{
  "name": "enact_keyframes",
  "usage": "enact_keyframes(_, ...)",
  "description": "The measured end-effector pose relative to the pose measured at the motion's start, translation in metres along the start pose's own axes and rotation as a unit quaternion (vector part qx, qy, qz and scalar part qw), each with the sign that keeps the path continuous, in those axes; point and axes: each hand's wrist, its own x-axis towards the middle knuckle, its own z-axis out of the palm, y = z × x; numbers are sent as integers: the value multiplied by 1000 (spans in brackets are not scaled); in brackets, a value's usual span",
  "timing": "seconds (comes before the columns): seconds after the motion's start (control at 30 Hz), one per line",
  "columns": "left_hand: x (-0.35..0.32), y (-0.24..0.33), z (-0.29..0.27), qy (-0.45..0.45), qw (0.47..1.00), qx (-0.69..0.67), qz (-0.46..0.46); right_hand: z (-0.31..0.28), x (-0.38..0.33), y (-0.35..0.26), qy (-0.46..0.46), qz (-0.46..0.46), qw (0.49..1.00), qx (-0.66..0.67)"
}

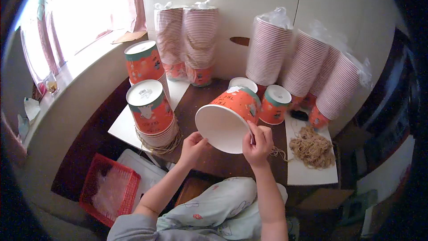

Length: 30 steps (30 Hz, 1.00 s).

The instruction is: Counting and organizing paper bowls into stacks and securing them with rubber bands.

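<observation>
A large orange paper bucket with a green band is tipped on its side in front of me, its white open mouth facing me. My right hand grips the rim at its right side, thumb and fingers closed on the wall. Something small and dark shows by those fingers, too little to name. At the lower left of the rim, my left hand has its fingers closed together against the edge. Behind the bucket, another bucket stands upside down, with a white base of one more partly hidden.
Upside-down bucket stacks stand at left, twine around the nearer one's foot. Tall bagged stacks line the wall. A heap of tan twine lies on the white board at right. A red basket sits lower left.
</observation>
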Motion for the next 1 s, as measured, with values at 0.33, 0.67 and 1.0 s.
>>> enact_keyframes(0.33, -9, -2, -6, -20, 983, -103, -153, -4, 11, -2, -85, -6, 995, 50)
enact_keyframes(0.67, -6, -5, -7, 60, 991, -64, -97, 1, 10, -10, -144, -98, 978, 110)
enact_keyframes(1.0, 5, -15, -37, 118, 977, 139, 109, 0, -1, -22, -138, -143, 968, 154)
